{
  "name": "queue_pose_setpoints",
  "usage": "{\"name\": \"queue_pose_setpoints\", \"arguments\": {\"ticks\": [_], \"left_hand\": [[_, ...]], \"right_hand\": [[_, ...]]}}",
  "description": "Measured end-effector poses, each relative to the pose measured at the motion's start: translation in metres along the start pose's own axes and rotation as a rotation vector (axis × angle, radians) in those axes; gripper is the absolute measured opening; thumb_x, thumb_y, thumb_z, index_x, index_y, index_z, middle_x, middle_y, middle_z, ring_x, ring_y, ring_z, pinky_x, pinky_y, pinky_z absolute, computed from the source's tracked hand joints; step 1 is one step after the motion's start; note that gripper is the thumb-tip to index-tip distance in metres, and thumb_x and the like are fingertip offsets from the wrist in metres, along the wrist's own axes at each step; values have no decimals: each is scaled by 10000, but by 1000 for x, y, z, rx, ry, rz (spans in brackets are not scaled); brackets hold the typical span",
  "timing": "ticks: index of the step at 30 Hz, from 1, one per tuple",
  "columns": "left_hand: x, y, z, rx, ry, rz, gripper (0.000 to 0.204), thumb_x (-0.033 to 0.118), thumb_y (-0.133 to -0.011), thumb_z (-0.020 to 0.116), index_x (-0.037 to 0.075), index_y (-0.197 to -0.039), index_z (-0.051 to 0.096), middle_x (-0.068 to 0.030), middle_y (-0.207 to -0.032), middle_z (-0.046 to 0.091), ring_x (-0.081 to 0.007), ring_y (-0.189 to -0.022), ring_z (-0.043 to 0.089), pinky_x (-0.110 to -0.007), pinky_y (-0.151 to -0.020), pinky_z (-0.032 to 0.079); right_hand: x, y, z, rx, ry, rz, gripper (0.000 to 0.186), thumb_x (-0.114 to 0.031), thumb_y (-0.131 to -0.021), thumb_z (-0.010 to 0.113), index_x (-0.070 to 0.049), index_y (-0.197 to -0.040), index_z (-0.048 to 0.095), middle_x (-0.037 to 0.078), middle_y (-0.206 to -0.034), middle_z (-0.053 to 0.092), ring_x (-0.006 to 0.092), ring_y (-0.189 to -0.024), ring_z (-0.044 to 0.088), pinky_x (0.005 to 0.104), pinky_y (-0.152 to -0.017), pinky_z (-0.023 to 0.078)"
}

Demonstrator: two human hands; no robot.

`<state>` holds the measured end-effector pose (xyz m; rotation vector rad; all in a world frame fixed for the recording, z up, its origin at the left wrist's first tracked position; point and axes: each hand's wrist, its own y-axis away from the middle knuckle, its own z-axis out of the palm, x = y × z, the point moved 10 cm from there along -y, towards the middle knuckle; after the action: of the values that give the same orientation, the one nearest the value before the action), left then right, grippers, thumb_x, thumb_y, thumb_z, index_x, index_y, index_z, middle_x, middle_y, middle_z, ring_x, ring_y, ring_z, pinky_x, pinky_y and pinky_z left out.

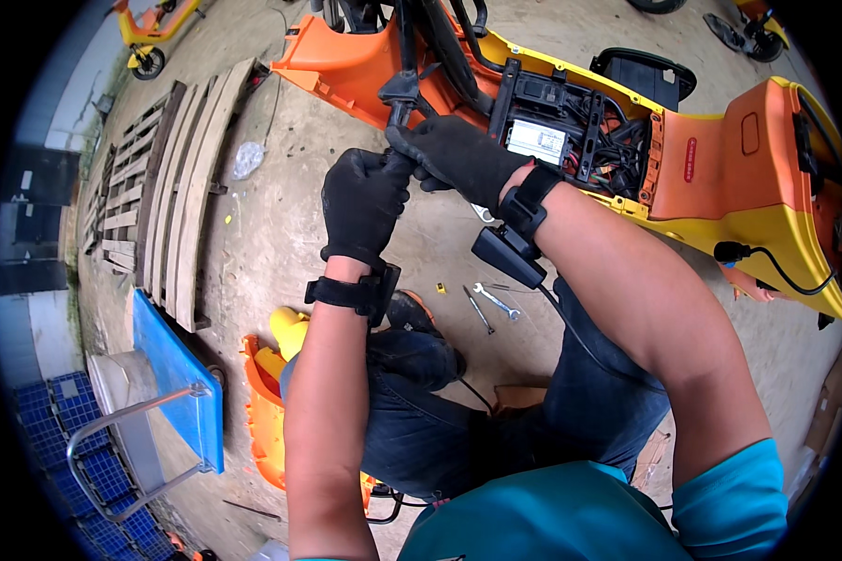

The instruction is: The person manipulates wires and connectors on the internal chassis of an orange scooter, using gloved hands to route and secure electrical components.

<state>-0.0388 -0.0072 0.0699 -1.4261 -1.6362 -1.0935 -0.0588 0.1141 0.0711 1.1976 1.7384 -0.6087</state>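
Both my hands wear black gloves and meet at a black rod-like part [399, 114] below the scooter's dark frame tube [408, 42]. My left hand [360, 204] is closed in a fist round its lower end. From the right, my right hand [460, 161] closes its fingers on the same part, just above the left. The gloves cover most of the part, so its exact kind cannot be made out. Beside the right hand stretches the orange and yellow scooter body [711, 173], its compartment uncovered. Inside it lie black wiring [617, 140] and a silver box with a white label [536, 140].
A wrench [497, 301], a thin metal tool [478, 310] and a small yellow piece [441, 289] lie on the concrete. Wooden pallets [192, 178] and a blue platform cart [180, 379] stand left. Orange panels [264, 411] rest beside my left leg. Another scooter [150, 28] is farther off.
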Motion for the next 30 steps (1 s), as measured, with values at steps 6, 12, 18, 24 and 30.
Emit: {"name": "queue_pose_setpoints", "arguments": {"ticks": [6, 12, 18, 24, 30], "left_hand": [[16, 6, 5, 0, -155, 152, 252, 227, -852, 710, -4, -840, 609, -94, -751, 673, -121, -597, 625, -257, -540, 495], [-20, 16, 21, -345, 352, -315, 402, 364, -977, 514, -16, -1020, 639, -109, -821, 692, -157, -695, 661, -277, -643, 545], [-21, 14, 38, -426, 601, -316, 358, 325, -1006, 459, 18, -1051, 638, -85, -855, 695, -137, -680, 652, -239, -590, 529], [-23, 9, 28, -297, 480, -260, 317, 305, -1003, 486, 30, -1031, 640, -66, -835, 680, -119, -627, 607, -234, -563, 504], [-18, 11, 27, -321, 458, -252, 320, 313, -989, 519, 14, -1007, 633, -76, -831, 673, -135, -655, 626, -252, -596, 521]], "right_hand": [[5, -4, 4, -10, 140, 11, 212, -244, -976, 521, -111, -1106, 623, 69, -851, 568, 134, -718, 589, 282, -603, 495], [-11, -3, 4, 51, 565, -208, 329, -82, -898, 540, -171, -1215, 558, 134, -903, 594, 261, -795, 635, 347, -659, 519], [-17, -2, 5, 266, 696, -496, 240, -76, -848, 565, -108, -1084, 594, 115, -745, 625, 288, -722, 659, 398, -605, 510], [-20, 3, 4, 269, 711, -483, 236, -92, -880, 543, -116, -1108, 601, 109, -744, 622, 270, -719, 659, 382, -613, 509], [-12, -4, 6, 42, 566, -235, 361, -26, -898, 534, -158, -1234, 553, 132, -882, 593, 251, -781, 639, 336, -648, 514]]}}
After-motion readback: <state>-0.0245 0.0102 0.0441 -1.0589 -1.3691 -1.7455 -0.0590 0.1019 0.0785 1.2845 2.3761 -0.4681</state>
